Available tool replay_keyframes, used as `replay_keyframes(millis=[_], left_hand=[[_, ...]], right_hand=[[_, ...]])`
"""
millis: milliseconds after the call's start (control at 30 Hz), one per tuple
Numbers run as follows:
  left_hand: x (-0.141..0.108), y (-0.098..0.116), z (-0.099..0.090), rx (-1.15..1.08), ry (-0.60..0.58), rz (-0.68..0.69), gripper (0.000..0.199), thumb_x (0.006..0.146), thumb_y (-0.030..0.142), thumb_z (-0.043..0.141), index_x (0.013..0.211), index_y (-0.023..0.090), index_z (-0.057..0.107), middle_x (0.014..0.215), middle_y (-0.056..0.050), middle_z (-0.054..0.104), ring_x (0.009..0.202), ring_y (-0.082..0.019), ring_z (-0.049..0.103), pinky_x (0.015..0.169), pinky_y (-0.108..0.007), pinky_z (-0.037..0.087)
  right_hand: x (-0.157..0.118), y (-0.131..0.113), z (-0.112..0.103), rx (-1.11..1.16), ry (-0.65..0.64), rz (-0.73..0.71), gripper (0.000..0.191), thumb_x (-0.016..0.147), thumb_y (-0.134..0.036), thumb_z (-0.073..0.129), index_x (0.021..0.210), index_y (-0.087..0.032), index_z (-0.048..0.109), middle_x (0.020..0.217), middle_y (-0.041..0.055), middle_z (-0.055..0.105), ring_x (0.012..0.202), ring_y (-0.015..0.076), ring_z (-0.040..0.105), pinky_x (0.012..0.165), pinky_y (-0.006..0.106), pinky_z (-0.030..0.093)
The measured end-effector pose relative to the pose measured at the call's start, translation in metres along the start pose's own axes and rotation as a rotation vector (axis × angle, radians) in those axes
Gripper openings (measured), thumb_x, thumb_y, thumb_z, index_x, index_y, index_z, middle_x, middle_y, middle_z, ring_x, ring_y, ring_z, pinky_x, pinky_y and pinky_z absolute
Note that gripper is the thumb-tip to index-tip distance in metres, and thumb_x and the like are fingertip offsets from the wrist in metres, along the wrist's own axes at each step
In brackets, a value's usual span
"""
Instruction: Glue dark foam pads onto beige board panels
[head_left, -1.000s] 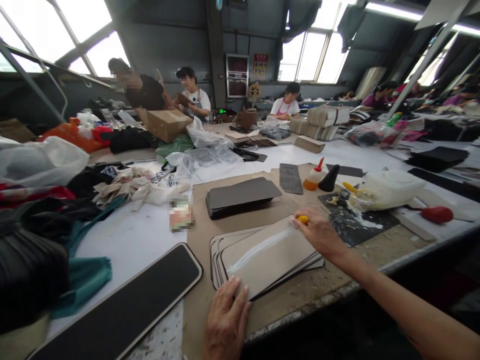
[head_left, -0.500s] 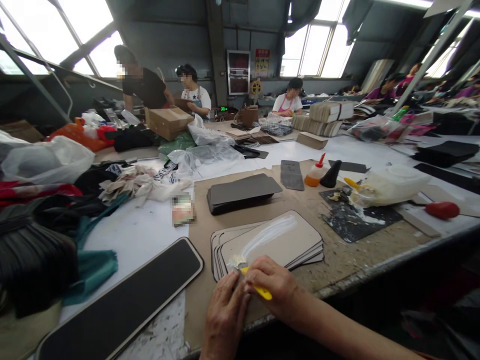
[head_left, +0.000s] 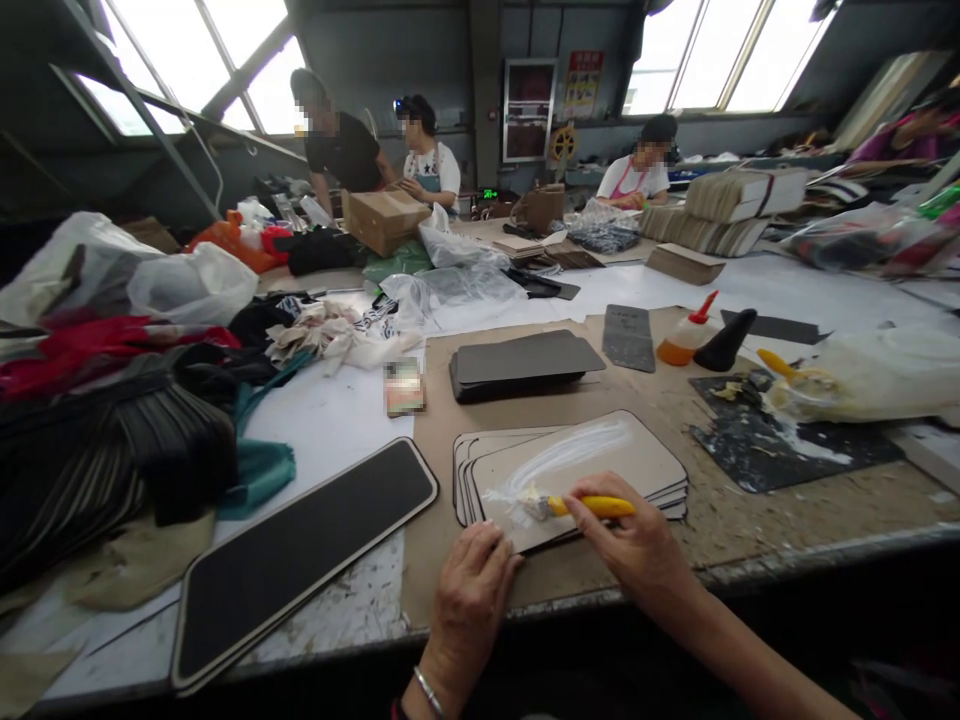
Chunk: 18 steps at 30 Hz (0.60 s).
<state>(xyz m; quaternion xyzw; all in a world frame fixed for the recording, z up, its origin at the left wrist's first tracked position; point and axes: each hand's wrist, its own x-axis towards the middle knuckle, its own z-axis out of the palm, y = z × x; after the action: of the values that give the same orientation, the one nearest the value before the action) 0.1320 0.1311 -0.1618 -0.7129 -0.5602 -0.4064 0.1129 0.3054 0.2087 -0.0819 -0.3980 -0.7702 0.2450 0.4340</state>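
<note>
My right hand [head_left: 637, 540] grips the yellow handle of a glue brush [head_left: 596, 506]. Its bristles, coated in whitish paste, rest on the top beige panel [head_left: 630, 460] of a fanned stack with dark edges. White streaks of paste run across that panel from its left part to the far edge. My left hand [head_left: 472, 580] has its fingers curled at the near-left edge of the top panel, holding it there; the fingertips are partly hidden. A silver bracelet is on that wrist.
Behind lies a stack of dark grey panels [head_left: 525, 362]. Rightward are a red-tipped bottle [head_left: 681, 338], a paste container [head_left: 862, 370] and a smeared dark board [head_left: 810, 455]. Long black panels [head_left: 307, 550] and cloth piles [head_left: 135, 430] lie left. Several people work across the table.
My right hand has moved the brush right and away from my left hand, turning its handle rightward. White streaks on the panel look broader. The camera view has shifted.
</note>
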Motion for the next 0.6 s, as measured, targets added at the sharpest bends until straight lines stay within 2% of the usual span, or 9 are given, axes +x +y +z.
replay_keyframes(millis=[100,233,300,367,467,533,600], left_hand=[[0.001,0.001,0.0,0.005,0.017,0.007,0.012,0.084,0.015,0.053,0.092,0.016,0.062,0.087,-0.006,0.066,0.09,-0.018,0.063,0.085,-0.032,0.055],[0.004,0.002,-0.001,0.012,0.027,0.011,0.013,0.085,0.016,0.051,0.091,0.017,0.062,0.086,-0.005,0.066,0.089,-0.017,0.064,0.083,-0.032,0.056],[0.005,0.002,-0.001,0.017,0.031,0.015,0.013,0.086,0.017,0.05,0.09,0.016,0.062,0.086,-0.005,0.066,0.088,-0.017,0.064,0.083,-0.032,0.056],[0.005,0.002,-0.001,0.013,0.025,0.007,0.013,0.086,0.017,0.05,0.09,0.017,0.062,0.085,-0.005,0.066,0.089,-0.017,0.063,0.083,-0.031,0.056],[0.004,0.002,0.0,-0.002,0.008,-0.003,0.013,0.086,0.016,0.05,0.092,0.017,0.062,0.087,-0.005,0.066,0.09,-0.017,0.063,0.086,-0.031,0.055],[0.002,0.001,0.0,-0.011,0.008,-0.005,0.013,0.085,0.016,0.052,0.093,0.017,0.061,0.09,-0.005,0.066,0.092,-0.017,0.063,0.088,-0.032,0.054],[-0.001,0.001,0.001,-0.019,0.009,-0.013,0.012,0.084,0.015,0.053,0.094,0.016,0.061,0.092,-0.006,0.066,0.094,-0.017,0.063,0.088,-0.032,0.053]], right_hand=[[0.015,0.002,0.006,0.023,0.061,0.048,0.016,0.083,-0.034,0.056,0.079,-0.019,0.06,0.078,0.0049,0.06,0.074,0.0169,0.06,0.069,0.028,0.051],[0.036,0.001,0.034,0.199,0.014,0.21,0.027,0.081,-0.045,0.055,0.077,-0.018,0.058,0.077,0.0047,0.061,0.068,0.0162,0.061,0.059,0.026,0.051],[0.044,0.007,0.04,0.188,0.006,0.261,0.032,0.079,-0.049,0.055,0.076,-0.018,0.058,0.073,0.0041,0.062,0.064,0.0165,0.061,0.056,0.026,0.05],[0.048,0.02,0.03,0.089,0.037,0.28,0.034,0.077,-0.052,0.055,0.076,-0.018,0.058,0.07,0.0038,0.063,0.062,0.0171,0.061,0.056,0.027,0.049],[0.046,0.041,-0.006,-0.146,0.147,0.301,0.038,0.075,-0.056,0.053,0.077,-0.019,0.06,0.073,0.0055,0.064,0.064,0.0194,0.062,0.062,0.031,0.049],[0.04,0.043,-0.027,-0.25,0.198,0.315,0.039,0.075,-0.056,0.053,0.078,-0.019,0.06,0.076,0.0065,0.065,0.066,0.0207,0.063,0.065,0.032,0.049],[0.029,0.032,-0.032,-0.215,0.176,0.314,0.036,0.076,-0.054,0.055,0.078,-0.018,0.06,0.078,0.0062,0.065,0.069,0.0203,0.063,0.067,0.032,0.049]])
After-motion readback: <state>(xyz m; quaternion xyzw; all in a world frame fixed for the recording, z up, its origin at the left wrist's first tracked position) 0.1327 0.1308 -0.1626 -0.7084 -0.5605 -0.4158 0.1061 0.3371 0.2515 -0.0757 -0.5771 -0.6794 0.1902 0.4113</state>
